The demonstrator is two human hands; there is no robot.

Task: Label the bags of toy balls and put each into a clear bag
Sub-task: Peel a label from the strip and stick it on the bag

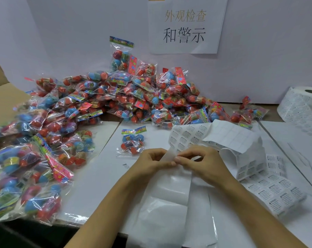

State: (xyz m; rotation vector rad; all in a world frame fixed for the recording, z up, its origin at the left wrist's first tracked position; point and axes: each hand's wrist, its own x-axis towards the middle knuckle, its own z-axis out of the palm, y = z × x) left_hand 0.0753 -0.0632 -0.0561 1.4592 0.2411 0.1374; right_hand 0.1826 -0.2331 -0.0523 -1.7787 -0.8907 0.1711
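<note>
1. Your left hand (151, 161) and right hand (200, 162) meet at the middle of the bench (101, 176), fingertips close together, both pinching the same strip of label backing (171, 154).
2. Your left thumb and fingers curl round the strip's left edge; your right thumb and forefinger pinch its right edge where a label sits. Whether a label is lifting off cannot be told.
3. The label sheet (214, 136) rises from your hands and folds over to the right, printed warning labels showing on its near face.
4. More of the label strip (269, 190) lies flat on the bench to the right of your right forearm.
5. The label roll (301, 102) stands at the far right edge, near the wall.
6. One single bag of toy balls (133, 142) lies flat just beyond your left hand, apart from the rest.
7. The big pile of ball bags (116, 97) runs along the back wall and down the left side of the bench.
8. Clear bags (162, 208) lie flat under and between your forearms.
9. A paper sign (185, 25) with printed characters hangs on the wall above the pile.
</note>
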